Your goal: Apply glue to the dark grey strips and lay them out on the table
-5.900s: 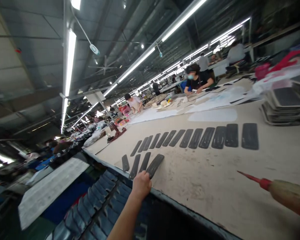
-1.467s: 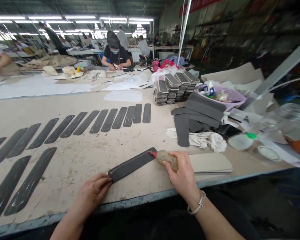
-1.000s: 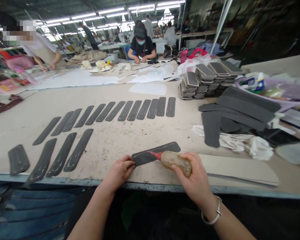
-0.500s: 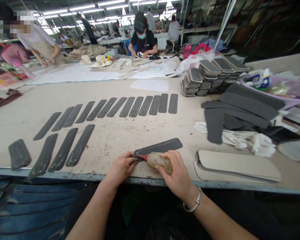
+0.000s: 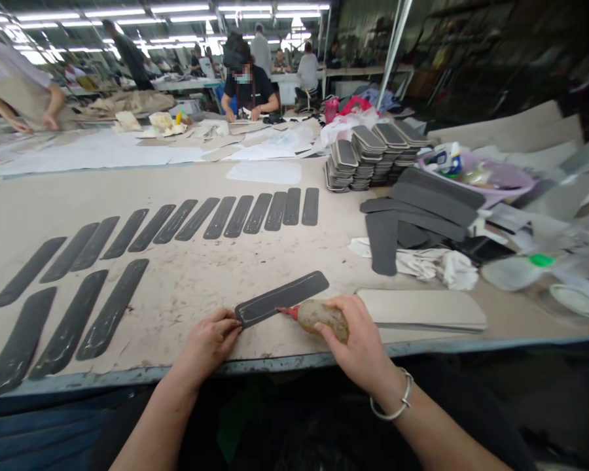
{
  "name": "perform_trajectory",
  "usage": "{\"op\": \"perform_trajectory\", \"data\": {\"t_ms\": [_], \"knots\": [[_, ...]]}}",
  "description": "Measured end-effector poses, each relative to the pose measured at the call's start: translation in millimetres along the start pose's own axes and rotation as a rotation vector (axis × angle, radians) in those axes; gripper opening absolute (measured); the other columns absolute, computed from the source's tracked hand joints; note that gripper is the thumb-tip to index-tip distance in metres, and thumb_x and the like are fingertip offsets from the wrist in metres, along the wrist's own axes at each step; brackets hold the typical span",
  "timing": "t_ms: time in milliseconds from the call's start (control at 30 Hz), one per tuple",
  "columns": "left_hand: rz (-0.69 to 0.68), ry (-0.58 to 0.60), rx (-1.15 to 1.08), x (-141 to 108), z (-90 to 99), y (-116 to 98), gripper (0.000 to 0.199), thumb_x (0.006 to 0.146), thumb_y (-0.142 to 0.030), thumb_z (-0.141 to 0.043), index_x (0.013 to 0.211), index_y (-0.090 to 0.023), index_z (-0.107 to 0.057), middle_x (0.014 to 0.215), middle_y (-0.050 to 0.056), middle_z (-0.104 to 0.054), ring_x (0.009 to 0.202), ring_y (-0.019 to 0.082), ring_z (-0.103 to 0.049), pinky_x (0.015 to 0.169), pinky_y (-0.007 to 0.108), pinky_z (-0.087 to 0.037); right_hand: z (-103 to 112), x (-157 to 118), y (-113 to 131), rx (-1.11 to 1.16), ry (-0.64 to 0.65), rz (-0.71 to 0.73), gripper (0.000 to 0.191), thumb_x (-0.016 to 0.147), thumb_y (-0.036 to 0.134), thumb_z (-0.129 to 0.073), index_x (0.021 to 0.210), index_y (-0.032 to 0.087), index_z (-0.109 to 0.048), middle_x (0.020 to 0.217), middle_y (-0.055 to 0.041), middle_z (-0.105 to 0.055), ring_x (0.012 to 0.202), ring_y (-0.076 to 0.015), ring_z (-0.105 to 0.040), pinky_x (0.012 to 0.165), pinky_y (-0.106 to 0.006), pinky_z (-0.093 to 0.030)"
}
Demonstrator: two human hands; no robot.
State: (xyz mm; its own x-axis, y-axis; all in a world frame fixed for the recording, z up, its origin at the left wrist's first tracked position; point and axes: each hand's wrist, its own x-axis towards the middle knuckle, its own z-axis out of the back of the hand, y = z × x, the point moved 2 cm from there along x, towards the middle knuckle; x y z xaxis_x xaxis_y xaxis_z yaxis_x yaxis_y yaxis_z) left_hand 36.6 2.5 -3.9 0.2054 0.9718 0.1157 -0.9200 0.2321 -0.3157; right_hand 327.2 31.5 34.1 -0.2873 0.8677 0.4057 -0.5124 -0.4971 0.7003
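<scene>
My right hand (image 5: 360,337) is wrapped round a stained squeeze glue bottle (image 5: 319,317) lying almost level, its red nozzle (image 5: 287,312) pointing left. The nozzle tip is at the near edge of a dark grey padded-looking strip (image 5: 285,294), which lies slanted on the table. A thin glossy line of glue runs along the strip's far edge and left end. My left hand (image 5: 213,340) pinches the strip's near left corner, fingers closed; the fingertips partly cover that corner. Further left lie several similar dark strips (image 5: 112,307) with shiny glue lines, and a row of more strips (image 5: 218,219) behind.
A stack of beige panels (image 5: 422,307) lies right of my right hand. Behind it are loose dark pieces (image 5: 422,203), a white cloth (image 5: 451,267) and a purple basin (image 5: 510,190). Piled dark pads (image 5: 373,157) stand at the back; a co-worker (image 5: 249,85) sits across the table.
The nozzle has moved from the strip's left end to its near edge, and a glue line now shows along the far edge. The view has swung right.
</scene>
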Motion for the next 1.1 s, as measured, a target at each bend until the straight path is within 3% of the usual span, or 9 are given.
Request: {"op": "perform_trajectory", "data": {"t_ms": [200, 333, 500, 667, 800, 900, 1100], "knots": [[0.013, 0.04, 0.012, 5, 2.1, -3, 0.026, 0.085, -0.029, -0.045, 0.081, -0.02, -0.07, 0.092, 0.003, -0.065, 0.079, 0.014, -0.063, 0.074, 0.022, -0.049, 37, 4, -31, -0.183, -0.178, -0.081, 0.024, 0.08, 0.026, -0.06, 0.102, 0.019, -0.05, 0.098, -0.008, -0.053, 0.094, -0.0239, -0.051, 0.084, -0.041, -0.046], [0.033, 0.057, 0.033, 7, 2.0, -7, 0.029, 0.085, -0.03, -0.042, 0.079, -0.019, -0.069, 0.091, 0.004, -0.065, 0.077, 0.014, -0.063, 0.073, 0.022, -0.049, 49, 7, -40, -0.243, -0.248, -0.099, 0.025, 0.08, 0.026, -0.06, 0.101, 0.018, -0.05, 0.097, -0.0087, -0.053, 0.094, -0.0245, -0.051, 0.085, -0.042, -0.046], [0.055, 0.058, 0.035, 9, 1.2, -9, 0.03, 0.083, -0.029, -0.041, 0.078, -0.018, -0.069, 0.089, 0.005, -0.065, 0.076, 0.014, -0.064, 0.072, 0.023, -0.049, 42, 8, -27, -0.174, -0.275, -0.059, 0.025, 0.081, 0.023, -0.059, 0.104, 0.02, -0.05, 0.099, -0.0082, -0.052, 0.099, -0.0241, -0.05, 0.087, -0.041, -0.045], [0.084, 0.084, 0.026, 9, -1.8, -6, 0.029, 0.082, -0.027, -0.042, 0.077, -0.018, -0.068, 0.09, 0.005, -0.064, 0.076, 0.014, -0.063, 0.072, 0.024, -0.049, 6, 4, 0, 0.051, -0.115, -0.009, 0.027, 0.08, 0.018, -0.06, 0.105, 0.02, -0.049, 0.101, -0.0067, -0.05, 0.097, -0.0213, -0.049, 0.086, -0.038, -0.045], [0.11, 0.103, 0.023, 9, -3.5, -4, 0.028, 0.082, -0.027, -0.042, 0.079, -0.018, -0.068, 0.093, 0.005, -0.063, 0.078, 0.014, -0.063, 0.073, 0.024, -0.049, -12, 4, 7, 0.098, -0.039, 0.008, 0.029, 0.08, 0.015, -0.06, 0.106, 0.021, -0.049, 0.101, -0.0068, -0.049, 0.099, -0.0218, -0.048, 0.089, -0.039, -0.044], [0.125, 0.113, 0.028, 10, -4.7, -4, 0.027, 0.083, -0.026, -0.041, 0.08, -0.018, -0.067, 0.093, 0.006, -0.062, 0.079, 0.015, -0.062, 0.073, 0.025, -0.048, -6, 6, -3, 0.048, -0.07, -0.032, 0.027, 0.08, 0.015, -0.059, 0.104, 0.021, -0.05, 0.101, -0.0071, -0.051, 0.098, -0.0223, -0.049, 0.088, -0.04, -0.044], [0.128, 0.113, 0.063, 11, -8.0, -3, 0.026, 0.083, -0.025, -0.04, 0.079, -0.017, -0.064, 0.091, 0.006, -0.061, 0.077, 0.015, -0.06, 0.073, 0.026, -0.047, 34, 13, -35, -0.143, -0.266, -0.075, 0.024, 0.08, 0.025, -0.06, 0.101, 0.02, -0.051, 0.097, -0.0077, -0.053, 0.093, -0.0242, -0.051, 0.084, -0.041, -0.046]]}}
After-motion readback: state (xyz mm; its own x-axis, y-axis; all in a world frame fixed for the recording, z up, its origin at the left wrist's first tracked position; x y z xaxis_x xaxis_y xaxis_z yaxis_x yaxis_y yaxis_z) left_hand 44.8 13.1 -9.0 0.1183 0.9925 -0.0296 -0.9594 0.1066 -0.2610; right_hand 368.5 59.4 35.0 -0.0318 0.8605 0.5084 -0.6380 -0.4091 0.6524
